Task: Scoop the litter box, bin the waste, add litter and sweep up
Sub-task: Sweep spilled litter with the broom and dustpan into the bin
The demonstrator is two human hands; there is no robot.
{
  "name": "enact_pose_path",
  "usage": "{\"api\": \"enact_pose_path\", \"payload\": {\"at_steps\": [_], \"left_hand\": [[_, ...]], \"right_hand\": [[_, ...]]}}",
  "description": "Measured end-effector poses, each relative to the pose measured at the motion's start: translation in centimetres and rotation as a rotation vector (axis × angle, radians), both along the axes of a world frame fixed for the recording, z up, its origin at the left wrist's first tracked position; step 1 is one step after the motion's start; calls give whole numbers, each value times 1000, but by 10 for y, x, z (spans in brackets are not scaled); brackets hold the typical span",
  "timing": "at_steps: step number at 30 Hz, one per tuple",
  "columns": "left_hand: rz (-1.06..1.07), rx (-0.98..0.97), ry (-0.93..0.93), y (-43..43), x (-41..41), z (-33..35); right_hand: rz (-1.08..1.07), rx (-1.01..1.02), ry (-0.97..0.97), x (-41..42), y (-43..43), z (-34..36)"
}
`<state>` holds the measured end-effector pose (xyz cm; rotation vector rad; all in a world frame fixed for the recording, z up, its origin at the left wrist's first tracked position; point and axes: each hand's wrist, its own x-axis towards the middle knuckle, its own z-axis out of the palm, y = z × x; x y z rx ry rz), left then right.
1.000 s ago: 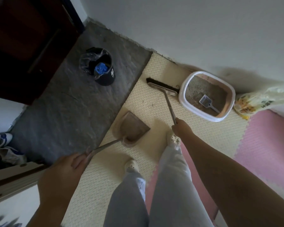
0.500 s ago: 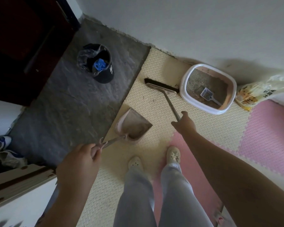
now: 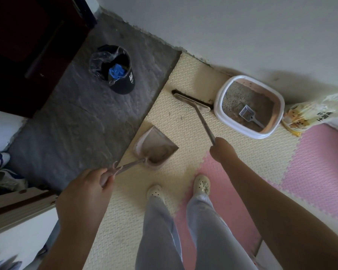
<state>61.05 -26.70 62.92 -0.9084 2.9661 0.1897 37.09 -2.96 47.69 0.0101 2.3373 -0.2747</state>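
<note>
Fingers [image 3: 105, 179] grip dustpan [image 3: 156, 147] handle, mouth facing broom [image 3: 202, 118].

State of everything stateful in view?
White-rimmed pink litter box: holds litter.
Grey slotted scoop: lying in litter, unheld.
Black bin, clear liner: open, blue item inside.
Pink dustpan: on cream mat, gripped by left hand.
Black-bristled broom: head on mat, gripped by right hand.
Yellow litter bag: lying flat, unheld.

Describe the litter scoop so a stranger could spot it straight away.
Against the white wall, on the cream mat, sits a white-rimmed litter box. Inside it, on the litter, lies the litter scoop: small, grey and slotted, unlike the long-handled broom and dustpan nearby.
</note>
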Motion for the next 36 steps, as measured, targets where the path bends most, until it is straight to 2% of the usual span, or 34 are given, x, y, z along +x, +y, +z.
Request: {"api": "enact_pose_path", "payload": {"at_steps": [4, 11, 18, 25, 30, 36], "left_hand": [[-48, 3, -12, -5, 5, 1], [-19, -36, -12, -5, 6, 3], [-6, -38, 30, -13, 9, -4], [-56, -19, 97, -18, 12, -3], [-84, -22, 42, -19, 14, -3], [-82, 70, 38, -20, 23, -4]], "right_hand": [[-29, -36, 62, -15, 9, 10], [59, -77, 114, -30, -9, 5], [128, -68, 40, 20, -15, -19], [480, 165, 109, 71, -14, -27], [531, 242, 78, 92, -20, -14], [462, 227, 120, 118, -30, -1]]}}
